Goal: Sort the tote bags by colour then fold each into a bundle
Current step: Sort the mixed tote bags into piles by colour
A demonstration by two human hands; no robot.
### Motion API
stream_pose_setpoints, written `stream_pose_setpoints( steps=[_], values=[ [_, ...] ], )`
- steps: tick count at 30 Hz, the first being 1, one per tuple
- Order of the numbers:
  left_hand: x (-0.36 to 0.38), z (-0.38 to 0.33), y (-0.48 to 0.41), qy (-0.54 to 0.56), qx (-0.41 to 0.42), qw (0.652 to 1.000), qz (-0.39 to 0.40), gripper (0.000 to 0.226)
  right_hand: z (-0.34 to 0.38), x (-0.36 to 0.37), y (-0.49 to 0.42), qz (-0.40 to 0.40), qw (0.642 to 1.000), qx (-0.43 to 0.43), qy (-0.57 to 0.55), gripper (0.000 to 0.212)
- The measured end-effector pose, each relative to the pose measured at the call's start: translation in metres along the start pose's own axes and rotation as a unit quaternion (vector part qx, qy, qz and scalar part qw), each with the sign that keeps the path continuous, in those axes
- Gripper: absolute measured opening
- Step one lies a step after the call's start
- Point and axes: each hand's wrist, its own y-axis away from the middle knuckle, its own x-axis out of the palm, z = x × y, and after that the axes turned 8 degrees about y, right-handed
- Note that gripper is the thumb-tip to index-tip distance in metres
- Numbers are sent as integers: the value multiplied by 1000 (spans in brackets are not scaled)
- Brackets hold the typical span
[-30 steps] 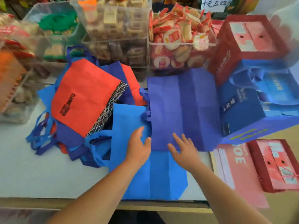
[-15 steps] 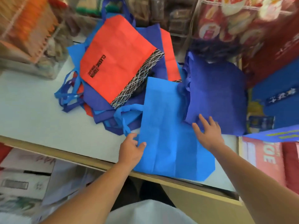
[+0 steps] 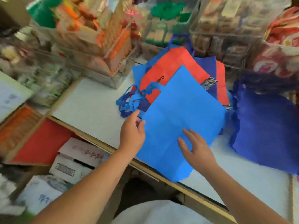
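Dragged leftward, light-blue tote (image 3: pixel 182 110) has left hand (image 3: pixel 131 133) pinching edge, right hand (image 3: pixel 195 149) flat.

Tote bag (image 3: pixel 182 113) atop bag pile (image 3: pixel 176 62)

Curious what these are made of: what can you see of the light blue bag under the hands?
The light blue tote bag looks like thin, matte non-woven fabric, plain, with faint crossing creases. It lies flat and unfolded at an angle, its far part over the orange bag, its near corner past the table edge. The left hand pinches its left edge; the right hand rests flat on it.
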Motion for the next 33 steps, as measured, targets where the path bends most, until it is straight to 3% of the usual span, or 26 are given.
stream_pose_setpoints(
  steps=[8, 12, 15, 18, 21, 23, 33],
  values=[
    [-138, 124, -72, -95, -124, 986, -52, 11, 154, 81, -70, 81, 990, -104, 50, 57],
    [-209, 180, -120, -125, -140, 980, -71, 24, 223, 128, -104, 128, 982, -123, 65, 55],
    [-243, 211, -147, -305, -127, 941, -76, 47, 258, 160, -124, 148, 978, -125, 72, 71],
    [-226, 221, -131, -322, -81, 942, 58, 54, 268, 190, -135, 165, 975, -102, 107, 85],
    [-179, 229, -88, -284, -157, 913, 246, 65, 264, 213, -137, 219, 960, -61, 161, 65],
    [-158, 239, -75, -293, -200, 882, 310, 71, 262, 222, -140, 239, 952, -74, 178, 61],
    [-171, 287, -185, -337, -214, 869, 293, 92, 288, 193, -167, 172, 976, -94, 93, 61]
  ],
)
